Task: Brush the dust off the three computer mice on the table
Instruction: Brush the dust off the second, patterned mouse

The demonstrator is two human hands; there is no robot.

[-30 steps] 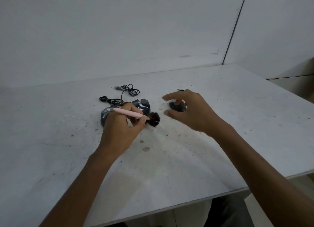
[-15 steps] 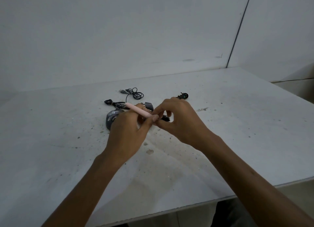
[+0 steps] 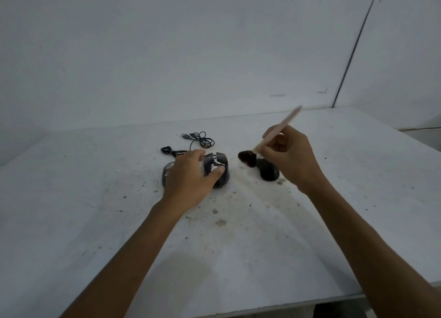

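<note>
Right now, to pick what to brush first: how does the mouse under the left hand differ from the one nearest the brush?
The middle mouse shows pale dusty patches; the right mouse looks plain black. The left hand holds the middle mouse; the right mouse lies unheld near the brush in the right hand. Both are dark and sit on the table.

Head camera looks forward and down, close over the table [image 3: 71, 198].
</note>
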